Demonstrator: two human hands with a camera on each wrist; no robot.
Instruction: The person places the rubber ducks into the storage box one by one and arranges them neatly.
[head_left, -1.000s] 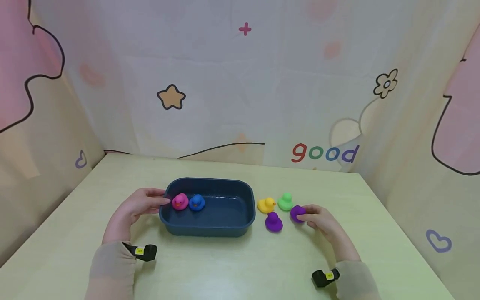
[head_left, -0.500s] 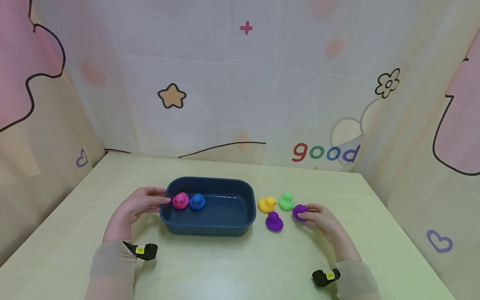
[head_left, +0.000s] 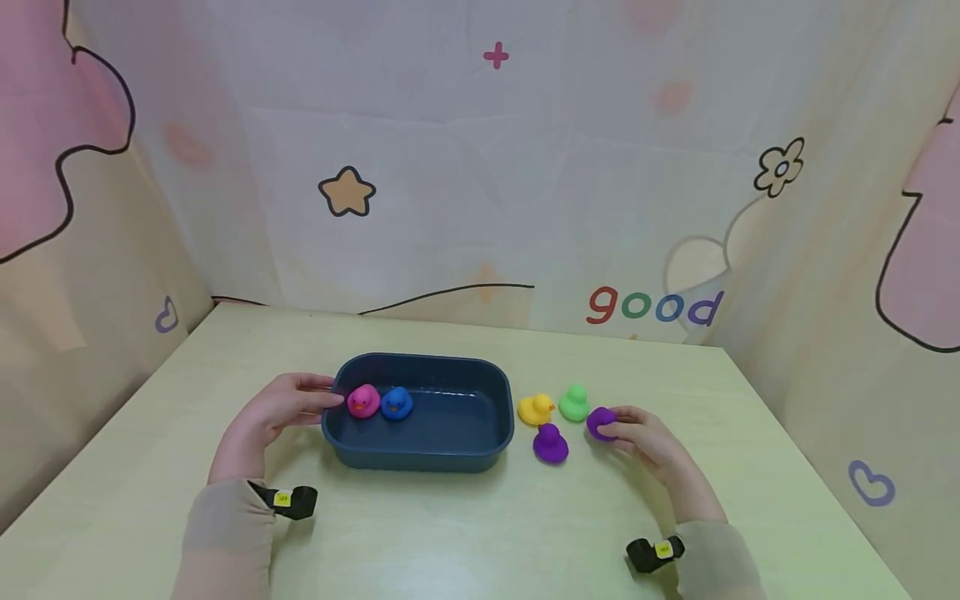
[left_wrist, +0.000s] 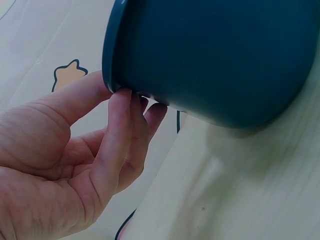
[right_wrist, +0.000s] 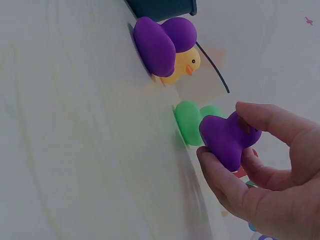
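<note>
At the left end of a dark blue plastic basin [head_left: 450, 427], my left hand [head_left: 292, 404] pinches the rim, with fingers against the outer wall in the left wrist view. Inside the basin sit a pink rubber duck [head_left: 363, 402] and a blue rubber duck [head_left: 397, 404], side by side at the left. My right hand [head_left: 643, 437] holds a purple rubber duck [right_wrist: 225, 140] between thumb and fingers. That duck is tilted in the right wrist view and stands off the table surface. A second purple duck [head_left: 551, 445] rests on the table, left of my right hand.
Between the basin and my right hand, a yellow duck [head_left: 536, 409] and a green duck [head_left: 575, 403] stand on the pale table [head_left: 465, 533]. Printed cloth [head_left: 450, 167] walls in the back and both sides.
My right hand, with the purple duck in its fingers, has shifted slightly right and up. The left hand keeps its place on the basin. The whole head view has drifted a little.
</note>
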